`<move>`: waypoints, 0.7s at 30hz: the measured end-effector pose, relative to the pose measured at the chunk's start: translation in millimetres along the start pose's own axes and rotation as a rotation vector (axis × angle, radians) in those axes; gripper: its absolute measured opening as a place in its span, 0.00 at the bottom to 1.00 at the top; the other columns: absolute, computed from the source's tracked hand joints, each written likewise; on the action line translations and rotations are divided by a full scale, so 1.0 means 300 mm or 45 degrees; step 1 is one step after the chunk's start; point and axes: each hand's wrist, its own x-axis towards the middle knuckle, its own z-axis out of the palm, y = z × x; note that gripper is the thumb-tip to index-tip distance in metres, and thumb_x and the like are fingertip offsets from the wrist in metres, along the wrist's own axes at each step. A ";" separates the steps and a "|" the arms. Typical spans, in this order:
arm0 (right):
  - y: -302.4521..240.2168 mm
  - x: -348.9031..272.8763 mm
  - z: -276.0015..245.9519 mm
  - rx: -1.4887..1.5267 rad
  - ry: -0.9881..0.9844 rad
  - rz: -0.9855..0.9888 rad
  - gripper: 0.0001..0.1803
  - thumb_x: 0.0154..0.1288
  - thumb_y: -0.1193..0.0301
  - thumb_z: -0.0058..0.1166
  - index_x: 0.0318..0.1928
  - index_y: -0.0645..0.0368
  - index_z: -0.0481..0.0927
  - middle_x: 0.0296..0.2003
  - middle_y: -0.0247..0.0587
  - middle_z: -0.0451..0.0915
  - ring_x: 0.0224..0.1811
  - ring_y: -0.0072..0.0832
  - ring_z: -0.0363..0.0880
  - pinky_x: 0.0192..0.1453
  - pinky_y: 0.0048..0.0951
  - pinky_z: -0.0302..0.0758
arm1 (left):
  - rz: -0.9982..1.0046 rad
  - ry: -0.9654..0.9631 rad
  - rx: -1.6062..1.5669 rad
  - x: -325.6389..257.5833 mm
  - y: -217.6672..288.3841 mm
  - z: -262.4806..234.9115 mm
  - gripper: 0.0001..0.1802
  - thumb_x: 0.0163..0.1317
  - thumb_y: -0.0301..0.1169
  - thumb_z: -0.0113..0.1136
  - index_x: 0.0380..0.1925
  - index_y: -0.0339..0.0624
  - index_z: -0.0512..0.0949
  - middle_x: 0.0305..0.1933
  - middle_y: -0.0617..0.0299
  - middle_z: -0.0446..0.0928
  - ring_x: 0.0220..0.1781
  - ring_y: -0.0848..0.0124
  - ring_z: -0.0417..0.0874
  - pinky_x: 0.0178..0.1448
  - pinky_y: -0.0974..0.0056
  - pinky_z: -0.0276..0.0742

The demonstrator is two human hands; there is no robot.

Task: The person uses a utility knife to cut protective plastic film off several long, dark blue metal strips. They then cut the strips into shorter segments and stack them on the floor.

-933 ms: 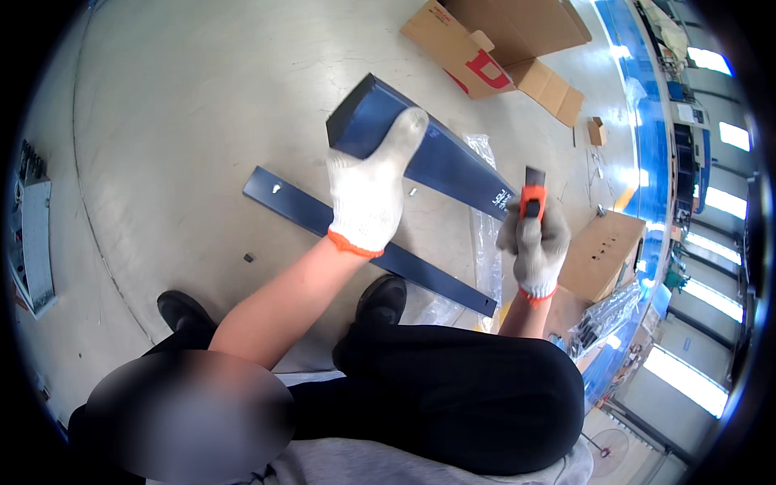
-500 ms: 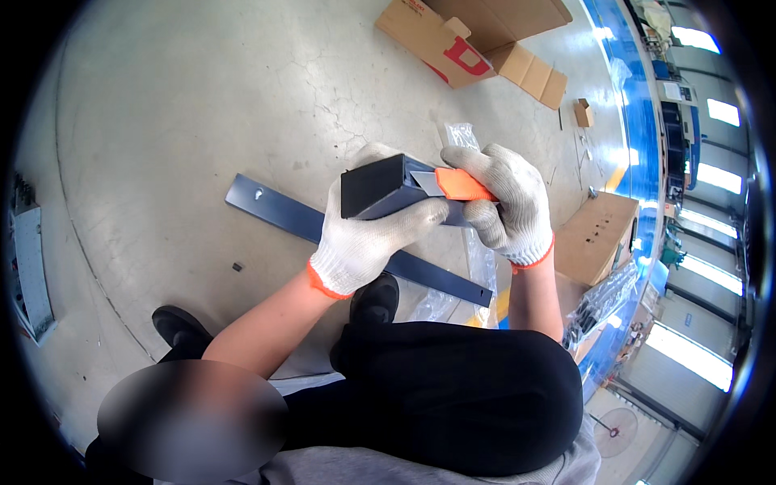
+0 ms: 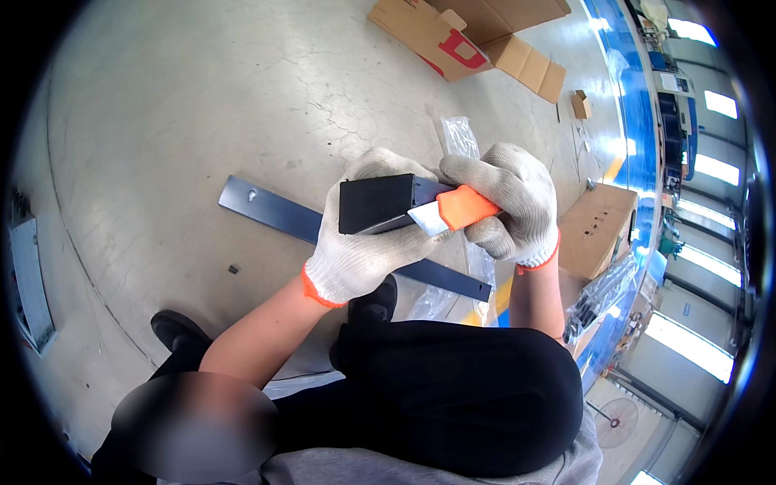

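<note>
A dark rectangular bar with a black end face (image 3: 376, 206) is gripped in my left hand (image 3: 352, 263), its gloved fingers and thumb wrapped around both sides. My right hand (image 3: 521, 202), also in a white knit glove, is closed on an orange-handled utility knife (image 3: 466, 208). The pale blade points left, close to the bar's lower right corner; I cannot tell whether it touches. Below my hands, a long dark blue flat metal strip (image 3: 271, 208) with a hole near its end lies on the floor, partly hidden by my left hand.
An open cardboard box (image 3: 420, 36) lies at the far side, with a closed carton (image 3: 594, 226) to the right. Clear plastic wrap (image 3: 459, 137) is on the floor behind my hands. More plastic-wrapped parts (image 3: 602, 295) rest by the carton. My black-trousered knee (image 3: 485, 396) is raised in front.
My right hand has tilted the knife, bringing the blade from the bar's side down to its lower corner. The bar has rolled slightly in my left hand.
</note>
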 end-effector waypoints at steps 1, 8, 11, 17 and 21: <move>0.000 0.002 0.002 -0.004 -0.007 -0.004 0.33 0.69 0.41 0.68 0.53 0.59 0.92 0.32 0.40 0.86 0.30 0.38 0.83 0.37 0.40 0.77 | 0.013 -0.003 0.018 0.000 0.000 -0.004 0.21 0.58 0.19 0.80 0.52 0.40 0.86 0.54 0.59 0.85 0.54 0.68 0.88 0.60 0.59 0.85; -0.019 0.012 0.006 -0.032 0.006 0.041 0.33 0.67 0.41 0.71 0.54 0.59 0.93 0.31 0.39 0.86 0.30 0.37 0.83 0.36 0.39 0.76 | -0.001 0.009 0.061 0.006 0.001 -0.004 0.21 0.58 0.20 0.83 0.51 0.40 0.86 0.54 0.59 0.85 0.55 0.69 0.88 0.60 0.60 0.86; -0.044 0.013 0.002 -0.039 0.017 0.056 0.34 0.65 0.43 0.73 0.56 0.60 0.93 0.31 0.40 0.85 0.29 0.36 0.82 0.35 0.39 0.75 | -0.017 -0.003 0.000 0.000 0.015 0.004 0.22 0.60 0.20 0.82 0.53 0.40 0.84 0.54 0.60 0.84 0.55 0.70 0.88 0.60 0.60 0.86; -0.095 0.021 0.000 -0.009 0.023 0.152 0.27 0.70 0.52 0.69 0.56 0.63 0.92 0.29 0.43 0.83 0.28 0.35 0.81 0.35 0.39 0.75 | -0.049 -0.081 -0.292 -0.010 -0.016 0.026 0.24 0.61 0.21 0.81 0.55 0.42 0.81 0.54 0.61 0.84 0.56 0.71 0.88 0.61 0.60 0.86; -0.082 0.033 -0.007 0.083 -0.028 0.191 0.22 0.75 0.62 0.58 0.56 0.67 0.90 0.32 0.45 0.85 0.28 0.37 0.81 0.36 0.39 0.76 | -0.220 -0.199 -0.021 -0.033 0.024 0.051 0.22 0.61 0.22 0.82 0.52 0.42 0.82 0.56 0.58 0.84 0.59 0.69 0.87 0.63 0.60 0.83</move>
